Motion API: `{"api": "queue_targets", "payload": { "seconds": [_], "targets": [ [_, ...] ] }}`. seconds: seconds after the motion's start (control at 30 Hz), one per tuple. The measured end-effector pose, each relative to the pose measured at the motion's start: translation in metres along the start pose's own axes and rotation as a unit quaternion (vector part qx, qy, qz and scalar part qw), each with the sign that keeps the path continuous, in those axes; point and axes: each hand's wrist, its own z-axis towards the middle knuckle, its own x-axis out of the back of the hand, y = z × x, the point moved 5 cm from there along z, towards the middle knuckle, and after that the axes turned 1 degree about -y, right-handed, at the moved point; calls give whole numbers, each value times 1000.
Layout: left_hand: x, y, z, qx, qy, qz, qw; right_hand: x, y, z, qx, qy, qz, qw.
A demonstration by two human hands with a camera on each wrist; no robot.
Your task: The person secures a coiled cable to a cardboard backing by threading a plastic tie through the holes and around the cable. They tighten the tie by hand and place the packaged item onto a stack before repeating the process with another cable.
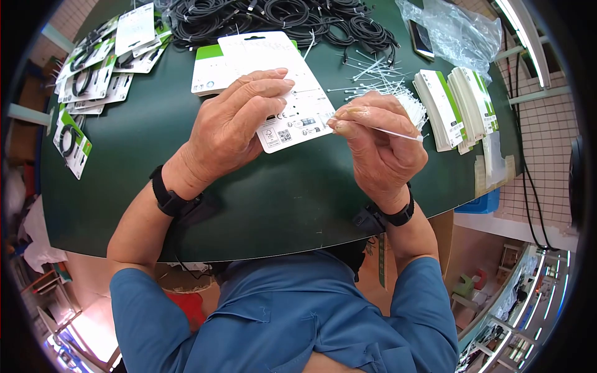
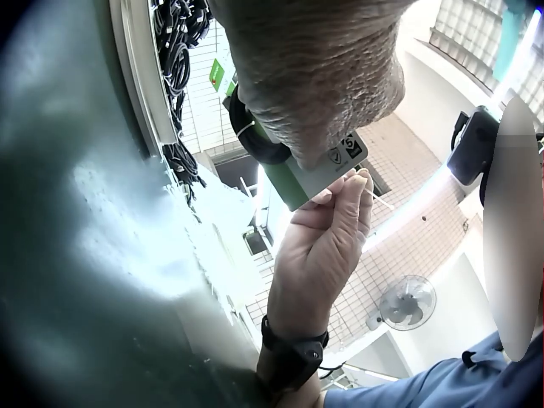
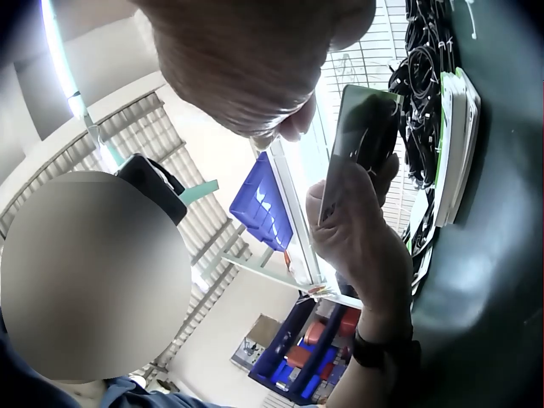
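Note:
My left hand (image 1: 230, 121) grips a white packaging card (image 1: 305, 102) above the table, its printed back turned up toward the head camera. On the card's other side, a coiled black cable (image 2: 259, 140) shows in the left wrist view, against a green and white front. Thumb and fingertips of my right hand (image 1: 382, 140) pinch a thin white cable tie (image 1: 395, 133) right at the card's lower right corner. Another thin white strip (image 1: 309, 45) sticks up beside the card's upper right edge. My left fingers lie across the card's printed side.
Bundled black cables (image 1: 280, 15) lie along the back. Loose white cable ties (image 1: 379, 71) spread behind my right hand. Stacked cards (image 1: 438, 109) stand at the right, near a phone (image 1: 421, 38) and clear plastic bag (image 1: 460, 31). Carded cables (image 1: 93, 81) pile up at the left.

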Motion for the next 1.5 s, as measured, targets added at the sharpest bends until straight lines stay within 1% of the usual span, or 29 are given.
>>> {"api": "queue_targets", "payload": {
  "seconds": [0.13, 0.23, 0.3, 0.33, 0.4, 0.53, 0.63, 0.7, 0.83, 0.9, 0.93, 1.0, 1.03, 1.1, 1.13, 1.2, 1.23, 1.3, 1.33, 1.4, 1.43, 1.47, 1.5],
  "targets": [
    [0, 1, 0, -4, 0, 2, 1000, -2, -1, 2, 9, -15, 5, 1000],
    [0, 0, 0, -6, 0, 2, 1000, -3, -2, 2, -5, -32, -18, 999],
    [0, 1, 0, -6, -3, 6, 1000, -5, 0, 2, -27, -22, 11, 999],
    [0, 1, 0, -6, -4, 6, 1000, -5, 0, 2, -27, -22, 11, 999],
    [0, 1, 0, -5, -5, 4, 1000, -6, -4, 6, -2, -43, -22, 999],
    [-1, 2, 0, -8, -5, 9, 1000, -7, -5, 6, -7, -52, -34, 998],
    [-1, 3, 0, -6, -3, 7, 1000, -9, -4, 5, -19, -57, -28, 998],
    [-1, 3, 0, -7, -5, 8, 1000, -9, -3, 5, -41, -54, -14, 998],
    [-1, 5, 0, -10, -9, 10, 1000, -9, -2, 6, -27, -67, -23, 997],
    [-2, 5, -2, -19, -33, 23, 999, -9, -2, 6, -72, -54, -13, 996],
    [-2, 6, -3, -19, -34, 23, 999, -9, -1, 5, -72, -53, -14, 996],
    [-1, 9, -2, -27, -26, 34, 999, -13, 1, 5, -65, -82, -11, 994],
    [-1, 10, -1, -28, -26, 34, 999, -13, 3, 5, -64, -81, -11, 995],
    [-2, 12, -1, -36, -30, 38, 998, -15, 7, 5, -83, -117, -11, 990],
    [-3, 13, -1, -37, -30, 38, 998, -14, 7, 6, -82, -116, -11, 990],
    [-4, 15, -2, -38, -33, 35, 998, -14, 9, 7, -118, -149, 13, 982],
    [-4, 17, -2, -40, -35, 34, 998, -11, 8, 8, -119, -145, 12, 982],
    [-2, 25, 0, -58, -34, 60, 996, -10, 11, 7, -200, -189, 50, 960],
    [0, 31, 2, -64, -41, 57, 996, -7, 11, 8, -202, -180, 50, 961],
    [7, 46, 6, -57, -47, 115, 991, -6, 12, 8, -234, -199, 139, 941],
    [10, 53, 9, -59, -46, 139, 987, -4, 10, 9, -252, -215, 149, 932],
    [12, 61, 13, -66, -54, 134, 987, 1, 8, 12, -255, -204, 149, 933],
    [14, 69, 17, -69, -54, 141, 986, 1, 5, 15, -257, -232, 174, 922]
  ]
}}
